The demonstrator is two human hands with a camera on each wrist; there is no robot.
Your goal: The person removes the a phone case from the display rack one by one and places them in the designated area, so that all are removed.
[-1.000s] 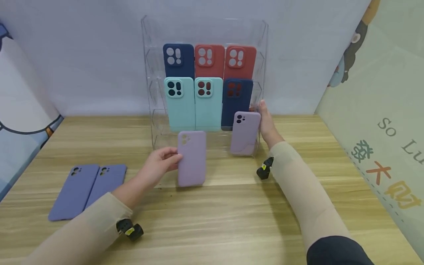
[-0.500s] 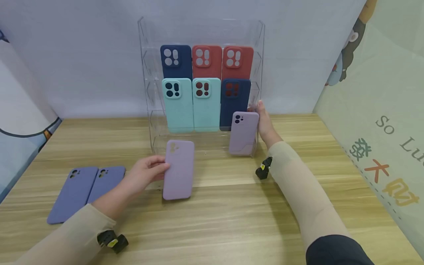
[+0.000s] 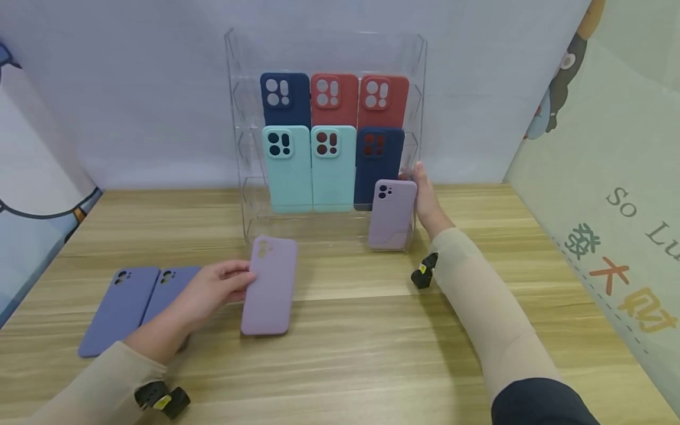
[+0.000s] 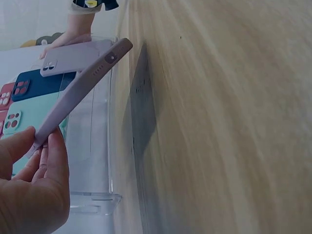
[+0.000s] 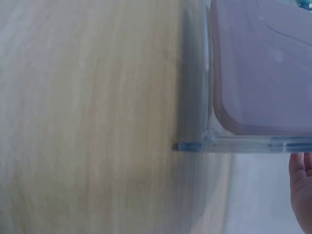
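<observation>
In the head view my left hand [image 3: 215, 286] pinches a light purple phone case [image 3: 270, 286] by its left edge, tilted in front of a clear display rack [image 3: 324, 230]. The left wrist view shows the case [image 4: 80, 90] edge-on between thumb and fingers, above its shadow on the table. My right hand [image 3: 429, 198] grips the rack's right side, some fingertips showing through the clear plastic. Right beside it, a second light purple case [image 3: 392, 218] stands in the rack's lowest tier. The right wrist view shows that case [image 5: 263, 73] close up, with part of the hand [image 5: 302, 190] beyond the side panel.
Higher tiers hold two mint cases [image 3: 289, 177] and a navy case [image 3: 366, 177], with another navy case [image 3: 287, 112] and two red cases [image 3: 334, 112] behind. Two blue-purple cases [image 3: 119, 313] lie flat on the wooden table [image 3: 361, 354] at left.
My left hand has drawn the light purple case left and toward me, away from the rack, and it tilts more. The right hand keeps its place on the rack.
</observation>
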